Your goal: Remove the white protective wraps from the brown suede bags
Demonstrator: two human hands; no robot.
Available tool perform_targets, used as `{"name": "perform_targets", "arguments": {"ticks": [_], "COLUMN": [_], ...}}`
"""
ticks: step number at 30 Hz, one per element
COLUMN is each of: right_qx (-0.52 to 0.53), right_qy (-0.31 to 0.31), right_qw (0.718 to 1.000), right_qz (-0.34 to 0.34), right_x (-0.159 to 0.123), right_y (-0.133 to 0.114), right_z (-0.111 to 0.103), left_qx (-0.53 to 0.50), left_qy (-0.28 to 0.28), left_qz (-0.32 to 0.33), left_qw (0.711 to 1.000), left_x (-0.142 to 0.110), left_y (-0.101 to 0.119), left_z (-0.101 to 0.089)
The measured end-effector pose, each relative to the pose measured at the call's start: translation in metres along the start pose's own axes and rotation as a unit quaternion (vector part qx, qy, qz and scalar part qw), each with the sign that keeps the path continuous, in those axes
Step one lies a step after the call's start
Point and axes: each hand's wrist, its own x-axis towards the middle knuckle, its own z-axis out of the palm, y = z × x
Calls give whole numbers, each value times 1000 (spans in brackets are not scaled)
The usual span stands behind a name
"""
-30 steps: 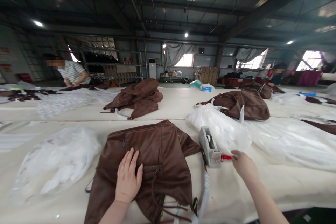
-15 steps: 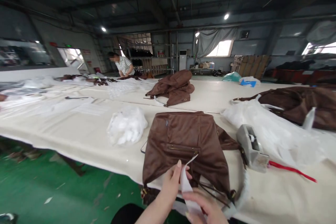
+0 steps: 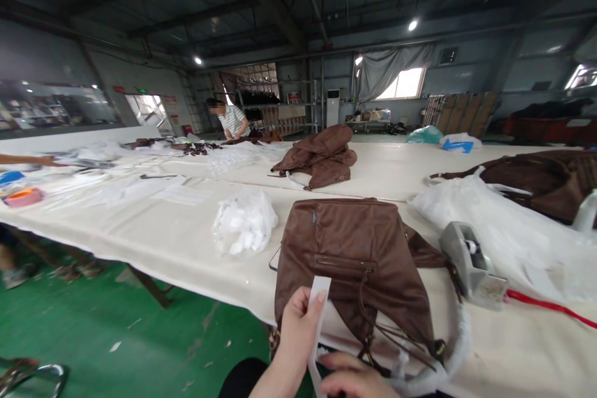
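Note:
My left hand [image 3: 298, 320] pinches a narrow white paper-like strip [image 3: 321, 289] between thumb and fingers, its upper end standing up above them. Down at the bottom of the view, my right hand [image 3: 352, 376] is beside the strip's lower part, fingers stretched and somewhat apart; whether a fingertip touches it I cannot tell. Just beyond both hands, a brown leather-like bag [image 3: 347, 230] lies on the table with a zipped pocket and thin cords showing. A strap wrapped in white material [image 3: 459, 348] curves round its right side.
On the pale-covered table [image 3: 224, 286] are a clear bag of white wads [image 3: 245, 224], a grey tape dispenser [image 3: 469, 264] with a red strip [image 3: 550, 308], white plastic [image 3: 485, 230] and more brown bags [image 3: 321, 155]. A person [image 3: 231, 119] works at the far side.
My left hand now holds the strip more upright and flat. My right hand has come off the strip's middle and sits lower. The view has turned slightly left.

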Motion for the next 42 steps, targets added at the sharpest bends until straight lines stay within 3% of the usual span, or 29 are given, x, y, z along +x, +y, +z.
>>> {"name": "perform_targets", "arguments": {"ticks": [3,5,6,9,12,15,21,24,26,27,29,32,37,42], "right_qx": [-106,-223,-274,-358,-348,-317,-342,-226,-51,44,195,294,319,321], "right_qy": [198,305,320,262,195,172,132,107,83,74,92,181,303,326], "right_qw": [974,920,895,870,891,909,905,954,987,991,974,938,898,889], "right_qz": [23,101,144,215,218,210,215,165,126,104,68,37,17,28], "right_x": [-9,-11,-11,-4,3,7,8,7,5,4,3,3,7,7], "right_y": [-12,-12,-9,1,3,0,5,-3,-15,-21,-31,-36,-31,-28], "right_z": [-35,-55,-61,-65,-61,-63,-68,-67,-70,-72,-76,-80,-79,-78], "left_qx": [88,148,176,245,278,294,319,326,337,345,363,372,355,351], "left_qy": [-27,-53,-66,-89,-101,-113,-112,-113,-112,-112,-110,-117,-161,-166], "left_qz": [38,63,74,107,137,153,142,134,133,135,141,151,155,146], "left_qw": [995,986,979,960,945,937,930,929,925,922,915,908,907,910], "left_x": [1,-1,-3,-11,-18,-22,-25,-26,-27,-26,-26,-25,-28,-33], "left_y": [2,4,5,11,19,24,21,18,17,16,15,16,23,29], "left_z": [-13,-18,-19,-18,-16,-20,-35,-37,-37,-37,-36,-35,-30,-28]}}
